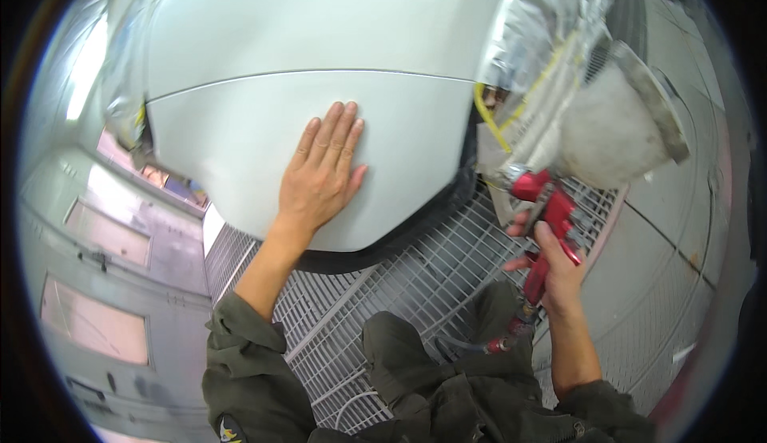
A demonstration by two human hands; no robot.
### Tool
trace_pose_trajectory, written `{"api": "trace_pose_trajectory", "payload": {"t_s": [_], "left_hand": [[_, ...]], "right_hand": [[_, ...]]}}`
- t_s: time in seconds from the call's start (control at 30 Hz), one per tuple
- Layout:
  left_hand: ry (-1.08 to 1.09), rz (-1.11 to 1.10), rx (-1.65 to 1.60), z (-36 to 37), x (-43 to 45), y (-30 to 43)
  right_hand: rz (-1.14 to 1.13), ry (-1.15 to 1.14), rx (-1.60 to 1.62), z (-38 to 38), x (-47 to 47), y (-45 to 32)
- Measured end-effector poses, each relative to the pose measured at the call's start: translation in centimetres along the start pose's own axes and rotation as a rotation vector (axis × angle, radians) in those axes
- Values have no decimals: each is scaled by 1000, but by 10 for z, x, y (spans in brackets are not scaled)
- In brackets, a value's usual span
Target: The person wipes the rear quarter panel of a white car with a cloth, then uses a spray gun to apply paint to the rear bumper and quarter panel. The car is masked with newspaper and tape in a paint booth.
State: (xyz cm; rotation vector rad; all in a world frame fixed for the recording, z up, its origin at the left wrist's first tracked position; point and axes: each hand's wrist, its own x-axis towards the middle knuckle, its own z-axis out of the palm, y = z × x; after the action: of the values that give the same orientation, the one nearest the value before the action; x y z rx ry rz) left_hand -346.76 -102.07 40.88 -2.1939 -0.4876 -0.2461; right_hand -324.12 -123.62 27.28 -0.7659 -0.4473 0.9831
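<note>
My left hand [320, 170] lies flat, palm down, on the lower part of a pale car body panel [233, 137], its fingers pointing up the panel. A thin seam crosses the panel just above my fingertips, and a black trim strip [413, 233] runs along its lower edge. Off to the right, my right hand [557, 263] grips a red paint spray gun [554, 215] by its handle. A large whitish cup [617, 119] appears at the gun's upper end. From the bottom of the handle, an air hose fitting [500, 342] leads down towards my lap.
Silvery masking film [533, 17] with yellow tape [491, 119] covers the area right of the panel. Metal floor grating [335, 299] lies beneath me, beside grey flooring [647, 263]. A pale wall with windowed doors [96, 317] stands at the left. A hose [353, 404] rests on the grating.
</note>
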Motion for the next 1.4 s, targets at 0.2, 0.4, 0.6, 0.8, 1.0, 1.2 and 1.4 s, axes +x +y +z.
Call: {"api": "trace_pose_trajectory", "payload": {"t_s": [0.2,0.4,0.6,0.8,1.0,1.2,1.4], "left_hand": [[53,-204,35,-6,-53,-12],[215,-447,-36,-7,-98,-22],[390,-605,-180,-3,-124,-21],[481,-698,-247,-2,-146,-23],[563,-827,-363,8,-172,-38],[533,-911,-457,16,-200,-39],[546,-949,-579,21,-220,-35]], "right_hand": [[-47,-55,-66,33,-11,-11],[-29,-269,-104,78,-24,-26],[-53,-365,-126,132,-40,-29],[-141,-413,-165,185,-61,-34],[-232,-419,-268,244,-71,-37],[-287,-500,-321,293,-87,-24],[-303,-539,-349,342,-91,-2]]}}
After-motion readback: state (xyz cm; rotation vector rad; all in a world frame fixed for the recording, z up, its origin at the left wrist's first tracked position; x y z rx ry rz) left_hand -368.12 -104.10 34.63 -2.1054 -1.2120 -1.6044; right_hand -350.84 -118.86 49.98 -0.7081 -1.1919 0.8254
